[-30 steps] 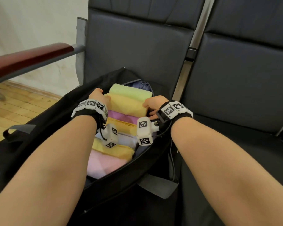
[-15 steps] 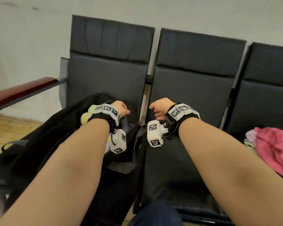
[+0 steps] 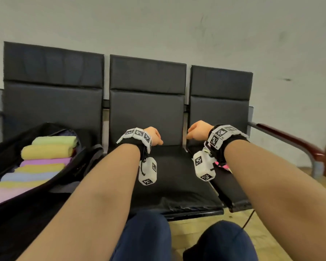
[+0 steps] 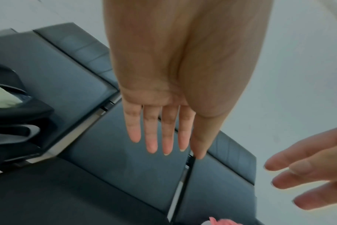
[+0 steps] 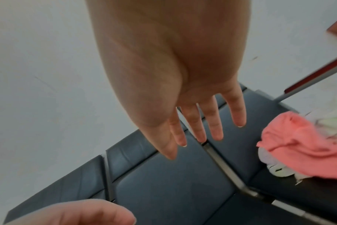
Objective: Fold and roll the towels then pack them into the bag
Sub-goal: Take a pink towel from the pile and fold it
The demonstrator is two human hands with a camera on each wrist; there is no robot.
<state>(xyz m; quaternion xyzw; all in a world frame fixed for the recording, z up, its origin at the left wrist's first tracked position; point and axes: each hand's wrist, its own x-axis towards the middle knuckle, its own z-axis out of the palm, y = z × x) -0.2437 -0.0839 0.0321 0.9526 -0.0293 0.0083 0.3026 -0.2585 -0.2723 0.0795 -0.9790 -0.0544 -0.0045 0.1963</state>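
The black bag [image 3: 45,187] lies unzipped on the left seat, with several rolled towels [image 3: 45,151] in green, yellow, purple, blue and pink lined up inside it. My left hand [image 3: 154,137] hovers over the middle seat, and the left wrist view shows that hand [image 4: 173,137] empty with straight fingers. My right hand [image 3: 197,131] floats near the gap to the right seat, and in the right wrist view it [image 5: 198,134] is also flat and empty. A loose coral-pink towel [image 5: 298,144] lies crumpled on pale towels on the right seat. In the head view my right arm hides most of that pile [image 3: 221,164].
Three dark padded seats form one bench against a pale wall; the middle seat [image 3: 169,178] holds nothing. A red-topped metal armrest [image 3: 290,136] ends the bench on the right. My knees in dark blue trousers [image 3: 145,238] are in front, on a wooden floor.
Both hands have left the towels in the bag and moved right, over the middle seat, with their fingers now straightened. The view has swung right and pulled back, showing the whole bench.
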